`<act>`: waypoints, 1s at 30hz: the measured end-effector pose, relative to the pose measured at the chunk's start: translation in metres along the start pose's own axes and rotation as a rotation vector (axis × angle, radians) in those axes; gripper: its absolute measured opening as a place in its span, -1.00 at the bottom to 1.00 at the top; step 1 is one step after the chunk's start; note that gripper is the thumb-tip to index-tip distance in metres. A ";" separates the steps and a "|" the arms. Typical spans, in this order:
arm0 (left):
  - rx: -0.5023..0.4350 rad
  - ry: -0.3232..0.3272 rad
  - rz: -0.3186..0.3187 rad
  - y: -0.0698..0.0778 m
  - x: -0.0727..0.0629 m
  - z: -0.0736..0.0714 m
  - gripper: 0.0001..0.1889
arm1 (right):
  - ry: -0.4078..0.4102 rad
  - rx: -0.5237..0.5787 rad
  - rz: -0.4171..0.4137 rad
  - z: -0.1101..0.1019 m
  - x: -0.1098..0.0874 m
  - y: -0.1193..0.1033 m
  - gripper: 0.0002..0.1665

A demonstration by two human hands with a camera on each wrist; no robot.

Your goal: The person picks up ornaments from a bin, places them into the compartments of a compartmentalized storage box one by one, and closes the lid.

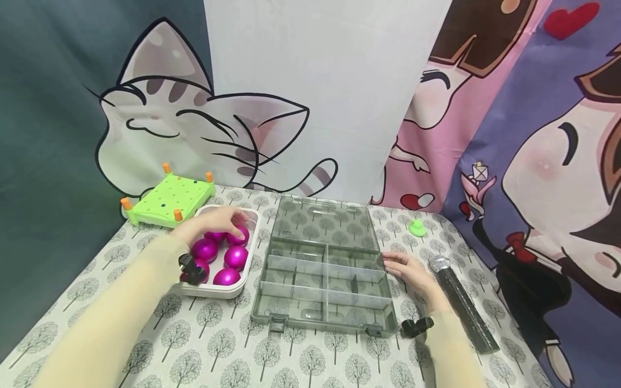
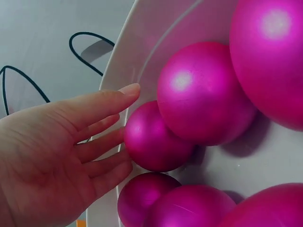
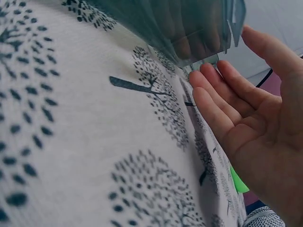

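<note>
My left hand (image 1: pixel 220 220) reaches over a white plastic tub (image 1: pixel 255 231) that holds several shiny magenta balls. Its fingertips are right at a ball (image 1: pixel 240 236) at the tub's far end; in the left wrist view the fingers extend loosely beside that ball (image 2: pixel 154 139), the thumb raised above it. A smoky transparent compartment box (image 1: pixel 310 324) lies in the middle, its lid (image 1: pixel 322 221) folded back and its compartments bare. At the box's right side is my right hand (image 1: pixel 409 272), with fingertips at the wall and fingers extended around the corner in the right wrist view.
Behind the tub on the left stands a green pegged board (image 1: pixel 170 199) with orange legs. On the right lie a small green cone-like piece (image 1: pixel 417 228) and a black microphone (image 1: pixel 463 302) with a silver head. Printed curtains hang behind the tree-patterned tablecloth (image 1: pixel 310 361).
</note>
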State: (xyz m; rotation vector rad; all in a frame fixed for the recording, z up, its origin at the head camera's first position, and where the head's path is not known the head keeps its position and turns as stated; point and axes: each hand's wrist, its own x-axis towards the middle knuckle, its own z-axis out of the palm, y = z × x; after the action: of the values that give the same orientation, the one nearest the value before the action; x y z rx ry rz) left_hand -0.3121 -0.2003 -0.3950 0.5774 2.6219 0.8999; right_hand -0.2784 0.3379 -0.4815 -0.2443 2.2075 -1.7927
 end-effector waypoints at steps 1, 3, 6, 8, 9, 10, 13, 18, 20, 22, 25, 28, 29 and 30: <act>0.011 -0.006 -0.003 0.000 0.000 0.000 -0.37 | -0.004 0.012 0.004 0.001 0.000 0.001 -0.34; 0.035 -0.018 -0.012 0.001 0.001 0.002 -0.37 | -0.025 0.024 0.001 0.001 0.001 0.003 -0.33; 0.074 -0.037 -0.007 0.000 0.003 0.003 -0.38 | -0.045 0.036 0.008 0.002 0.003 0.006 -0.33; 0.088 -0.045 0.001 0.001 0.004 0.004 -0.38 | -0.047 0.039 0.016 0.002 0.004 0.007 -0.33; 0.089 -0.047 -0.002 0.001 0.005 0.004 -0.38 | -0.041 0.043 0.024 0.003 0.004 0.008 -0.33; 0.095 -0.049 -0.001 0.002 0.005 0.004 -0.37 | -0.041 0.046 0.028 0.003 0.004 0.008 -0.32; 0.103 -0.058 -0.009 0.003 0.007 0.005 -0.37 | -0.039 0.053 0.034 0.003 0.003 0.008 -0.31; 0.154 -0.085 -0.013 0.003 0.012 0.006 -0.35 | -0.042 0.068 0.018 0.003 0.001 0.009 -0.31; 0.177 -0.096 -0.015 0.004 0.014 0.007 -0.35 | -0.039 0.075 0.011 0.004 0.000 0.010 -0.32; 0.196 -0.105 -0.021 0.005 0.015 0.007 -0.37 | -0.032 0.080 0.014 0.004 0.000 0.011 -0.33; 0.211 -0.120 -0.035 0.006 0.017 0.008 -0.40 | -0.016 0.070 0.024 0.005 0.000 0.012 -0.32; 0.213 -0.118 -0.041 0.007 0.017 0.008 -0.42 | 0.005 0.063 0.027 0.006 0.001 0.013 -0.32; 0.207 -0.114 -0.049 0.007 0.017 0.009 -0.42 | 0.006 0.064 0.017 0.006 0.001 0.013 -0.33; 0.204 -0.109 -0.051 0.007 0.018 0.008 -0.41 | 0.010 0.078 0.006 0.006 0.001 0.014 -0.35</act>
State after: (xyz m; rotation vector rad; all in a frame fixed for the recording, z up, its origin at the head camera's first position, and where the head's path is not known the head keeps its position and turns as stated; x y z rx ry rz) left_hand -0.3222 -0.1829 -0.3998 0.5889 2.6326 0.5727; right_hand -0.2772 0.3349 -0.4961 -0.2121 2.1367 -1.8764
